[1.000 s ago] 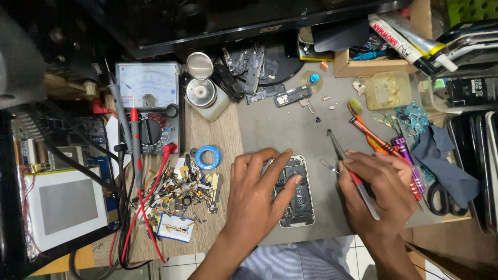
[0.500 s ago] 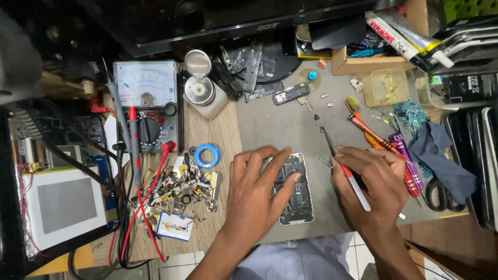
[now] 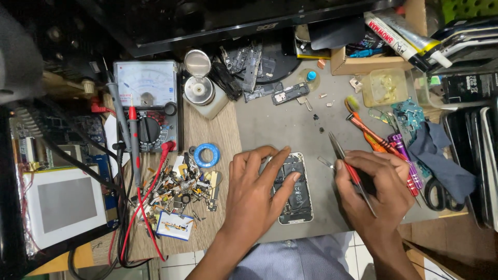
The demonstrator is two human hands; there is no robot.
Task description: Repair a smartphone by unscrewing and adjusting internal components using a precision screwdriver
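Our left hand [image 3: 259, 194] lies spread on the opened phone [image 3: 295, 189] at lower centre, steadying it; our right hand [image 3: 376, 189] pinches tweezers [image 3: 348, 168], tips raised.

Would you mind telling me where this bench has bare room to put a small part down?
Bare grey mat lies between the opened phone and the metal-lidded jar. Crowded: the parts heap beside the left hand, and the screwdrivers right.

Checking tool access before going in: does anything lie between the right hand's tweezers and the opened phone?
Nothing visible does. The tweezers in the right hand sit just right of the opened phone, with only bare grey mat between. The left hand covers the phone's left side.
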